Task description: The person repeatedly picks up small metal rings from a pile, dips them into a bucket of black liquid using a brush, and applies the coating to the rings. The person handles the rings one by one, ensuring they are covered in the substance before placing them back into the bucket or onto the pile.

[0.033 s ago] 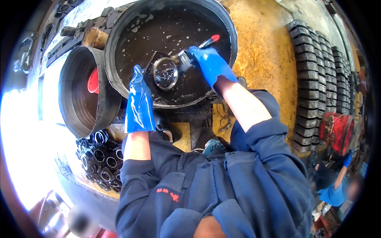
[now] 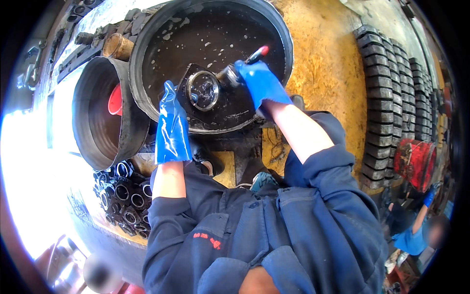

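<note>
Right hand: clamped on brush, two o'clock of ring. Left hand: apart, eight o'clock, grip I can't tell. Step, likely: brushing; next needs ring steady.

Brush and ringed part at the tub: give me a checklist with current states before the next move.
1. Brush gripped in right hand: ok.
2. Ringed part within the tub's rim as seen from above: ok.
3. Left hand's hold on the part: cannot tell; it is beside the left edge, grip unclear.
4. Bristles touching the part: cannot tell; blurred.
5. Blue gloves on both hands: ok.
</note>
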A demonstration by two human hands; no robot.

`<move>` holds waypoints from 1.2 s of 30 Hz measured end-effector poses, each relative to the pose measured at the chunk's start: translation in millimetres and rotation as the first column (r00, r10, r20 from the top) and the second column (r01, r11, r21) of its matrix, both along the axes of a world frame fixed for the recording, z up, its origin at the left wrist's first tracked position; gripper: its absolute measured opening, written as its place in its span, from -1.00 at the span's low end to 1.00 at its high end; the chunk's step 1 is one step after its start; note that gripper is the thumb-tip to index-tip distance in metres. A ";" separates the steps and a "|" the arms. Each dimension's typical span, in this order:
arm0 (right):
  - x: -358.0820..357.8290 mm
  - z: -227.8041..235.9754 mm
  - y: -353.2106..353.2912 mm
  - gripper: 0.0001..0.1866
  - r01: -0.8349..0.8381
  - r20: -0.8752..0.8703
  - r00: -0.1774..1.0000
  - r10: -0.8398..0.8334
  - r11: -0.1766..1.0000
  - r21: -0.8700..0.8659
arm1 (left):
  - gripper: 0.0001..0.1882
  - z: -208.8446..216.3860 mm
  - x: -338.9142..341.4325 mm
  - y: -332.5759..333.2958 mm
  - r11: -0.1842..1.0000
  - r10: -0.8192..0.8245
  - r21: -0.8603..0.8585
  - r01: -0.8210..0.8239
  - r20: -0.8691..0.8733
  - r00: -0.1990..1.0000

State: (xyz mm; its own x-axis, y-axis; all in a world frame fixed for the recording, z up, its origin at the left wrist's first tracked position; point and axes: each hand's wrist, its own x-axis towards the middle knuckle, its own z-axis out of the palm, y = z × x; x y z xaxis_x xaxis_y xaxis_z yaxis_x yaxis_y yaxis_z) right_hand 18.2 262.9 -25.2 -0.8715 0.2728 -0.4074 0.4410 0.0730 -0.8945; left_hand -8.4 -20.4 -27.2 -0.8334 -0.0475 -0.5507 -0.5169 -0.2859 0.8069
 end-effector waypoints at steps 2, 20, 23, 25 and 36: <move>-3.2 -23.9 -4.0 -0.74 -0.005 0.108 0.994 -0.004 0.996 0.084 | -0.51 0.2 0.8 2.0 1.000 0.009 0.002 -0.009 0.013 1.000; 13.9 21.2 -62.6 -0.77 -0.583 -0.413 0.679 0.607 0.787 0.199 | -0.55 -1.2 -17.8 -8.5 0.935 0.312 0.126 -0.331 0.149 0.938; 22.3 18.0 -47.6 -0.77 -0.552 -0.284 0.783 0.554 0.829 0.094 | -0.56 -1.8 -23.1 -21.9 0.919 0.351 0.135 -0.370 0.146 0.925; 13.3 -9.0 -32.5 -0.75 -0.494 -0.229 0.812 0.537 0.841 0.218 | -0.56 -4.0 -26.4 -26.8 0.939 0.310 0.135 -0.317 0.072 0.948; -5.2 13.7 -34.8 -0.66 -0.275 -0.174 0.946 0.275 0.961 0.024 | -0.46 1.9 -25.4 -11.5 0.984 0.178 0.000 -0.178 0.036 0.983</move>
State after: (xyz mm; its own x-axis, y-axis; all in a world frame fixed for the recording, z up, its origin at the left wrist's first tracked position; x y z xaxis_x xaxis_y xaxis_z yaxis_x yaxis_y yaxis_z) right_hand 13.0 228.1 -11.5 -0.9700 0.0128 -0.2429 0.2415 0.1692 -0.9555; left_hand -33.8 -31.9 -25.3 -0.7914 -0.1916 -0.5805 -0.4862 -0.3782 0.7878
